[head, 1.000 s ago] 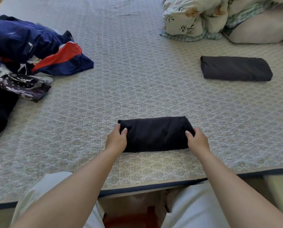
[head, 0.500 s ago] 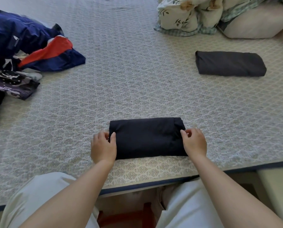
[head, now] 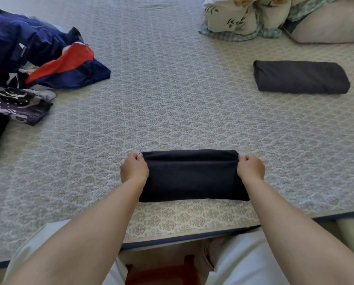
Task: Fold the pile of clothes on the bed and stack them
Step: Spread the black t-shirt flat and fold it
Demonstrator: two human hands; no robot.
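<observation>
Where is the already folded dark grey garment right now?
In the head view, the folded dark grey garment lies alone on the bed, right side, just below the floral bedding.

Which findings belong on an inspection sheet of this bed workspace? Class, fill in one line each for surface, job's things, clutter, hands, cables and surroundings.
Surface: quilted bed cover, patterned, lying flat.
Job's things: black folded garment near the front edge; dark grey folded garment lying apart at the right; unfolded clothes pile at the left.
Clutter: floral bedding and a pillow at the far right.
Hands: left hand and right hand each hold a far corner of the black folded garment.
Cables: nothing seen.
Surroundings: the person's light trousers below the bed edge.
</observation>
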